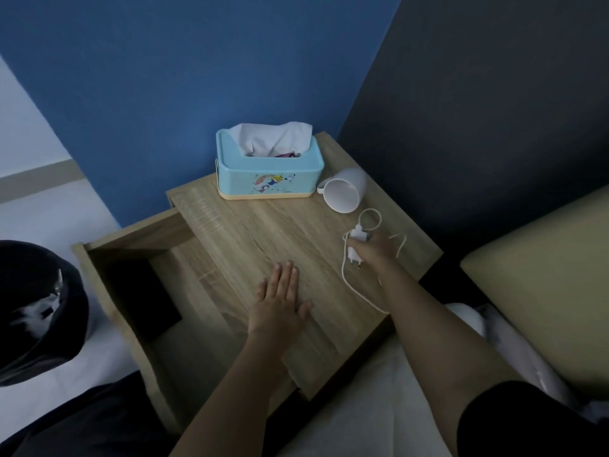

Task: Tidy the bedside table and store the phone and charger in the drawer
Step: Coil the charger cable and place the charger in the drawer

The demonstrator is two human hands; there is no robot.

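Note:
The wooden bedside table (263, 232) stands against a blue wall with its drawer (108, 255) pulled out to the left. A dark flat object, possibly the phone (145, 291), lies inside the drawer. My right hand (377, 250) is closed on the white charger (357, 245) near the table's right side; its plug prongs point down-left and its white cable (346, 278) loops around the hand and trails toward the front edge. My left hand (280, 301) rests flat, palm down, fingers together, on the tabletop near the front.
A light-blue tissue box (268, 174) stands at the back of the table. A white mug (344, 191) lies on its side to the right of it. A black bin with a liner (36, 311) stands left of the drawer. A beige cushion (543, 282) is to the right.

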